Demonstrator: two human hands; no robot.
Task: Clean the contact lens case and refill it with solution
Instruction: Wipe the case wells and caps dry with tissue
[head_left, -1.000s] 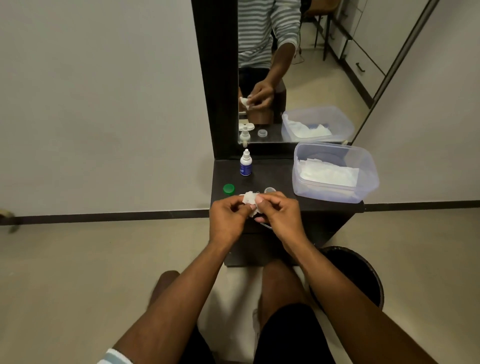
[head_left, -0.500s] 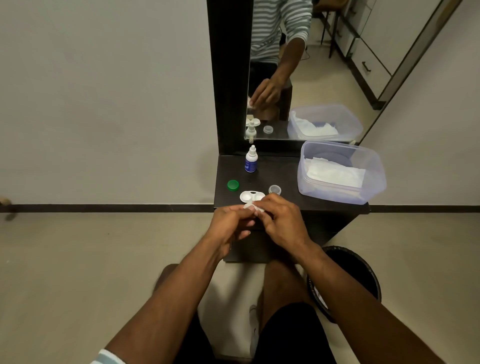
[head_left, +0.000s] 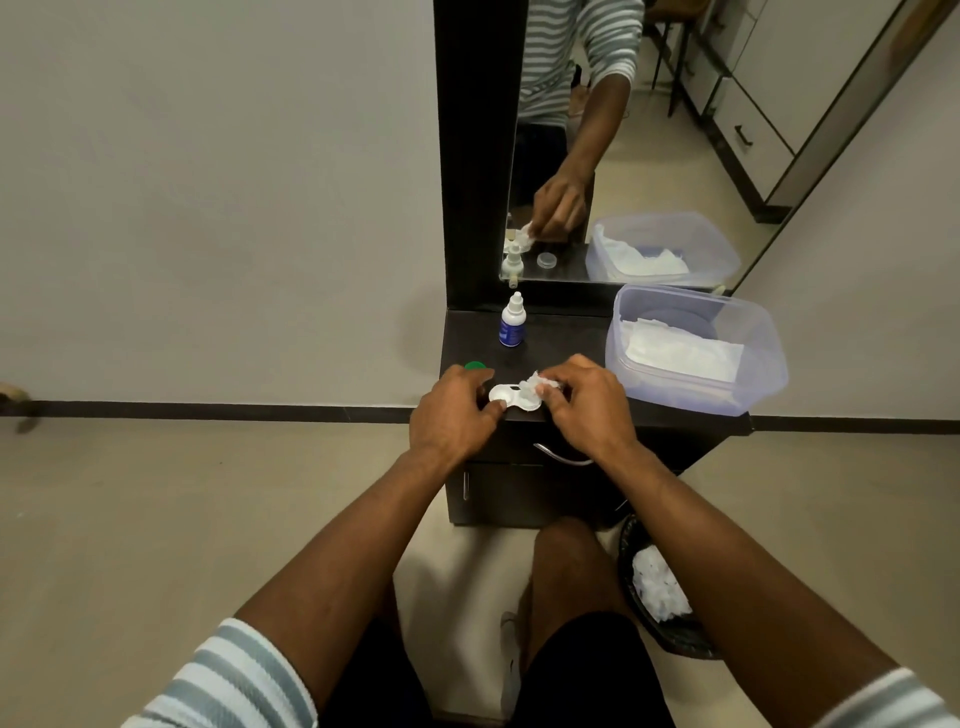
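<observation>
A white contact lens case (head_left: 506, 396) lies on the dark dresser top (head_left: 561, 338) near its front edge. My left hand (head_left: 453, 413) holds the case's left end with thumb and fingers. My right hand (head_left: 587, 402) pinches a crumpled white tissue (head_left: 537, 387) and presses it into the case's right well. A green cap (head_left: 474, 366) peeks out behind my left hand. A small solution bottle (head_left: 512, 326) with a blue label stands upright at the back of the top.
A clear plastic tub (head_left: 696, 348) with white tissues fills the right of the dresser. A mirror (head_left: 623, 140) rises behind. A black bin (head_left: 665, 592) with used tissue stands on the floor at right. A drawer handle (head_left: 563, 456) sits under my hands.
The case lay on the dresser while both hands worked the tissue just in front; now my left hand holds the case and my right presses the tissue into its right well.
</observation>
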